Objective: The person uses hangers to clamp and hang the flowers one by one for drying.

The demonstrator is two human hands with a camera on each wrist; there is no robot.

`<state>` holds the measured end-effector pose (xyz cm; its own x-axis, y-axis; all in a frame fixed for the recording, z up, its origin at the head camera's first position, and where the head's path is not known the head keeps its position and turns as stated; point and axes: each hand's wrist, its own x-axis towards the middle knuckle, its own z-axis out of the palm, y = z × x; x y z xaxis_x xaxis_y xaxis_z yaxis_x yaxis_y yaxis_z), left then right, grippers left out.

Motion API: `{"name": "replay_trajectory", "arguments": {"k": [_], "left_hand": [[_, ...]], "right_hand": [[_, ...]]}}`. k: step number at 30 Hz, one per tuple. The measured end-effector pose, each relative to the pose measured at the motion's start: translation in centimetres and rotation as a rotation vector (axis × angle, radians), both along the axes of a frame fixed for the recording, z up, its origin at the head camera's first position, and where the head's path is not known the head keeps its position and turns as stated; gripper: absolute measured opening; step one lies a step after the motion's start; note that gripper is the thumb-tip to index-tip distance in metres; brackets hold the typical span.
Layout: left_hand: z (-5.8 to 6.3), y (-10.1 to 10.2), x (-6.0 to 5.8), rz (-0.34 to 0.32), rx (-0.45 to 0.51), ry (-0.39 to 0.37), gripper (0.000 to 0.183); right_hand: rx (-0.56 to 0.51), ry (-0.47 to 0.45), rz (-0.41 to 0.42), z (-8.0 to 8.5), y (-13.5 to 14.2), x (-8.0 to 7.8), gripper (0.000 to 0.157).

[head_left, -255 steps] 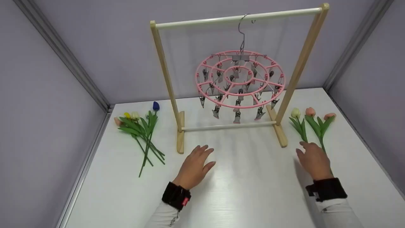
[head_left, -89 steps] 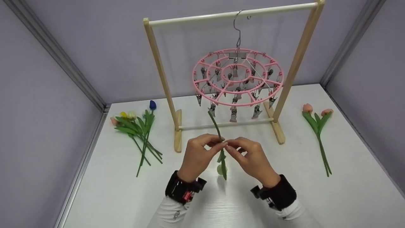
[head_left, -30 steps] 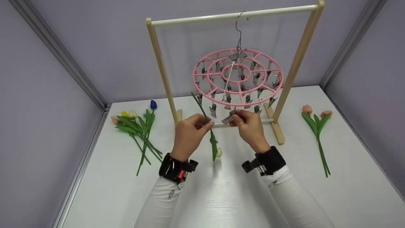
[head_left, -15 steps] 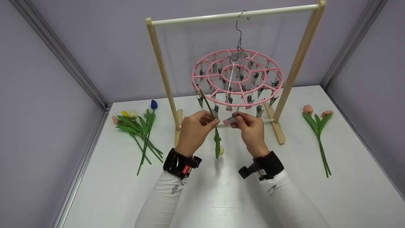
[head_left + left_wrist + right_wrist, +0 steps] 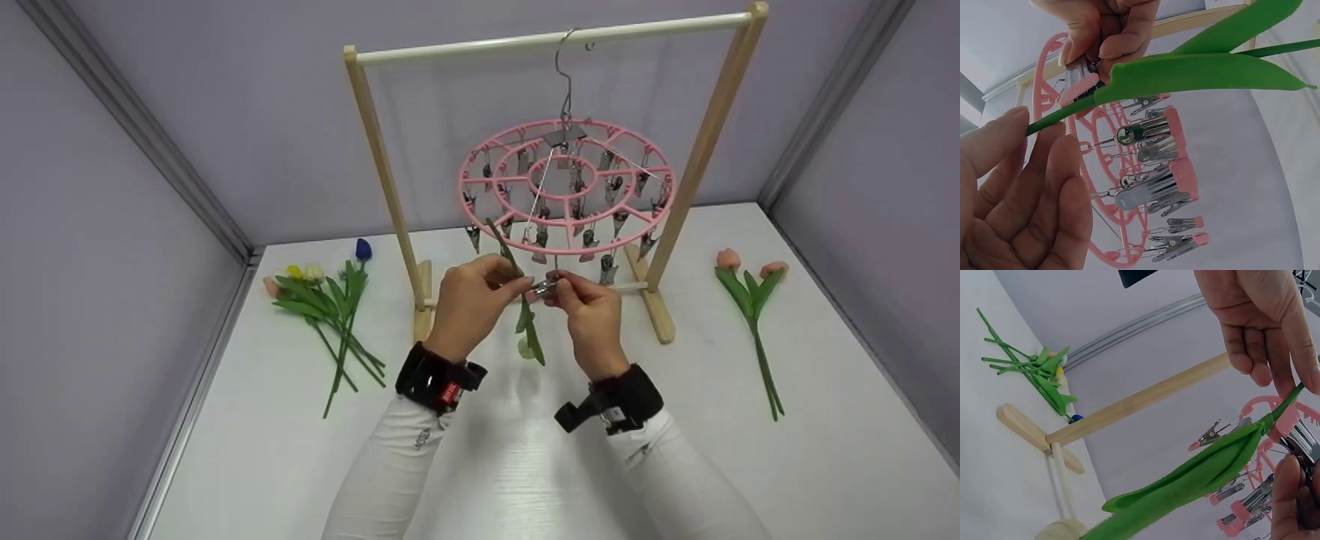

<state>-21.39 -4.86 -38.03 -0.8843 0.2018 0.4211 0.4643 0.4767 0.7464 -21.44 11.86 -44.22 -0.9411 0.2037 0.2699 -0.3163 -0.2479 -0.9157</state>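
Observation:
In the head view my left hand (image 5: pixel 472 304) pinches the stem of an artificial white tulip (image 5: pixel 534 343), which hangs with its bloom down. My right hand (image 5: pixel 596 319) pinches a metal clip (image 5: pixel 541 289) with pink tips, on the near side of the round pink clip hanger (image 5: pixel 517 241). In the left wrist view the clip's pink tips (image 5: pixel 1079 90) lie right at the stem (image 5: pixel 1064 114), just beyond the leaves' base. The right wrist view shows the stem crossing the pink tips (image 5: pixel 1286 421); I cannot tell whether they grip it.
The hanger hooks over the white rail (image 5: pixel 480 46) of a wooden stand (image 5: pixel 382 165), with several clips dangling. Several mixed-colour tulips (image 5: pixel 330 300) lie at the left of the white table (image 5: pixel 262 465). Two pink tulips (image 5: pixel 754 300) lie at the right.
The white tulip was picked up from the right side and turned bloom down. My right hand took hold of a clip, and the stem has since moved right to meet it; the hanger has turned.

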Motion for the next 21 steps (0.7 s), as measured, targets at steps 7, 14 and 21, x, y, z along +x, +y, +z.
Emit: {"name": "replay_trajectory", "arguments": {"k": [7,14,21], "left_hand": [[0.04,0.02,-0.05,0.014,0.002,0.001,0.014],[0.1,0.04,-0.14,0.021,0.017,0.022,0.015],[0.15,0.18,-0.27,0.024,0.027,0.029,0.014]], "right_hand": [[-0.032,-0.018,0.01,-0.08,-0.35,-0.16,0.023],[-0.022,-0.002,0.033,-0.04,-0.48,-0.01,0.023],[-0.018,0.012,0.056,-0.07,-0.52,0.02,0.026]]}}
